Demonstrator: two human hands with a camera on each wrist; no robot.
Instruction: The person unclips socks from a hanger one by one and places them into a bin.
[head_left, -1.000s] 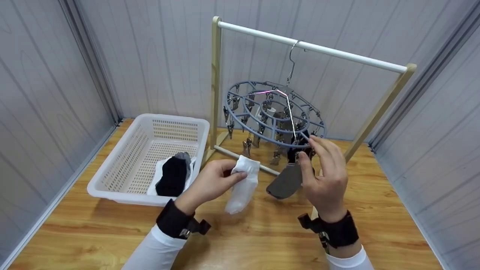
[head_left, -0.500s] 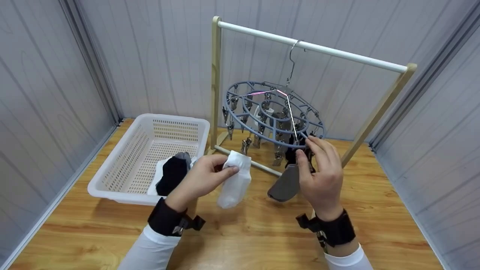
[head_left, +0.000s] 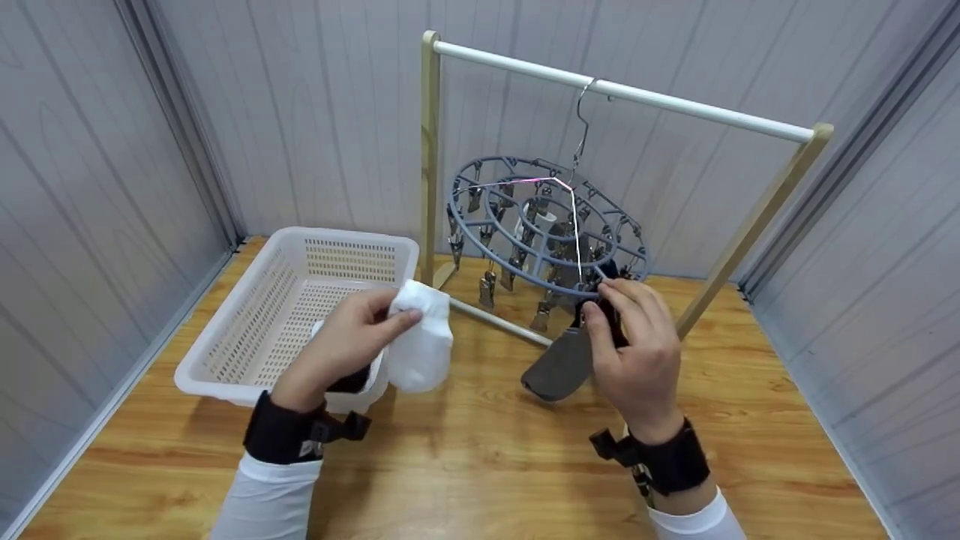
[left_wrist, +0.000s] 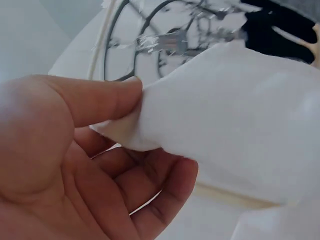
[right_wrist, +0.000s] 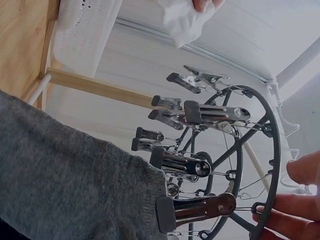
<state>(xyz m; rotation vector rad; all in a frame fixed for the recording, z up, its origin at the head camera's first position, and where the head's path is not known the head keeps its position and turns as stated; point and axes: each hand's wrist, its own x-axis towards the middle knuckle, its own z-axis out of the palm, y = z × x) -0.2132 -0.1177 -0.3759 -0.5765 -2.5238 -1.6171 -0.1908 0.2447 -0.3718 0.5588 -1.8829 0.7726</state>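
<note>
Left grip: left hand (head_left: 341, 337) pinches a white fabric sock (head_left: 420, 352) near its upper end, thumb against fingers; sock hangs below and right of the pinch.
Right grip: right hand (head_left: 637, 345), well right of the left pinch, fingers bent, fingertips at the near rim of a blue-grey round clip hanger (right_wrist: 276, 145). Can't tell if it actually grips.
Hanger: right of and beyond the left pinch, well apart from the white sock; tilted. Silver metal clips (head_left: 487, 291) dangle around it, several between the two hands.
Hook: thin bent metal hook (head_left: 582, 112), above and beyond both grips, over a white horizontal rod (head_left: 630, 94).
Stand: pale wooden posts (head_left: 430, 165), one beyond the left pinch, one beyond the right hand; low crossbar runs behind the white sock.
In the way: dark grey knit sock (head_left: 559, 367), just left of and below the right fingertips, cuff in the clips. Black fabric behind the right hand, mostly hidden.
Basket: white perforated plastic basket (head_left: 225, 391), below and left of the pinch; left hand and white sock cover its near right part.
Basket contents: black cloth (head_left: 351, 381) under the left hand, white fabric edge beside it; rest hidden.
Table: wood-grain tabletop (head_left: 487, 480), below both grips.
</note>
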